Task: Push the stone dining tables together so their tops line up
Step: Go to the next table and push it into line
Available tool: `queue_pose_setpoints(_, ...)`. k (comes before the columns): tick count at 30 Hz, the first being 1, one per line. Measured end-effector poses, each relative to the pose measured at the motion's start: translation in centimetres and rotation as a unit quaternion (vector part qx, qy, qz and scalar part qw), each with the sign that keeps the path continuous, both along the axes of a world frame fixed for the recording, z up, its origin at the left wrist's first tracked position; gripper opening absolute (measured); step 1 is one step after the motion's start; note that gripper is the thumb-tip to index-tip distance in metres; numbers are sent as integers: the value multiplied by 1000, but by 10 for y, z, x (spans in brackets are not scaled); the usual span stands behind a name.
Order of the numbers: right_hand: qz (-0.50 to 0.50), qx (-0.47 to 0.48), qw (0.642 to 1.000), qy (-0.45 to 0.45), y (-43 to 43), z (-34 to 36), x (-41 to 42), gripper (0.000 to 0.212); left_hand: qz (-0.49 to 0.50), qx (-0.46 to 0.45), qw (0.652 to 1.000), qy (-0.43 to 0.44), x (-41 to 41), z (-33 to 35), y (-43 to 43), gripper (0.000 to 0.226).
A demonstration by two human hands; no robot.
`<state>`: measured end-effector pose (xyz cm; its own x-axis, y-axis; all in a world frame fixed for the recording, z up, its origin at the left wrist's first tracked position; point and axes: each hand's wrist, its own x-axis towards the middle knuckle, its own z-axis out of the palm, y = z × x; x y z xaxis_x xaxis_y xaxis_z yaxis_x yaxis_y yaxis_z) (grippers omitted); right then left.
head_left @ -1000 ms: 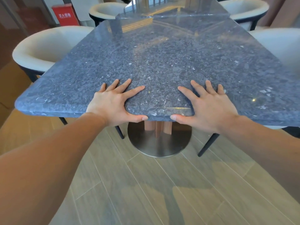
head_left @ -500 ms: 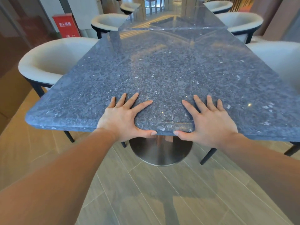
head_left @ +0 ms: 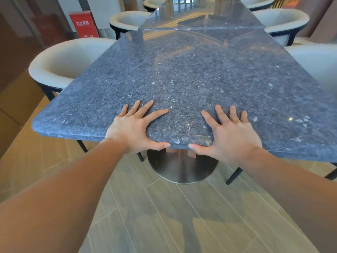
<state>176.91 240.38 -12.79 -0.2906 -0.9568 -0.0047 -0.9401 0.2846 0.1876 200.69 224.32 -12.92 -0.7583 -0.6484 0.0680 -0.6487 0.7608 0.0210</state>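
The near stone table (head_left: 182, 73) has a speckled blue-grey top on a round steel pedestal base (head_left: 182, 170). My left hand (head_left: 133, 128) lies flat on its near edge with fingers spread and thumb along the rim. My right hand (head_left: 231, 132) lies the same way a little to the right. Beyond it stands the far stone table (head_left: 200, 17) with a matching glossy top. Their edges meet along a seam at the back, and the far top appears set slightly to the right of the near one.
White tub chairs stand at the left (head_left: 60, 64), back left (head_left: 127, 21), back right (head_left: 280, 21) and right (head_left: 317, 61). A red sign (head_left: 83, 24) stands at the back left. Dark chair legs (head_left: 234, 175) reach the tiled floor beside the pedestal base.
The near table has slid away from me toward the far table, with both hands staying on its edge. More of the floor and the far chairs has come into view.
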Motion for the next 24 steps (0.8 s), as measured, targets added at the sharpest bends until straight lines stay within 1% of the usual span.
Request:
queue_pose_setpoints(3,7,-5,1000,-1,-1,1,-2,141,2,4,1000,6,-1,2,0,113)
queue_pose_setpoints(9,14,1,1000,-12,-4,2,-4,132,1,9,1000,-5,-2,7,-1,108)
queue_pose_setpoints(18,20,-4,999,-27,-9,2,-1,133,-4,17,1000,2,-1,9,-5,103)
queue_pose_setpoints(24,16,-9,999,-28,-17,2,4,133,-6,17,1000,3,1,8,-16,104)
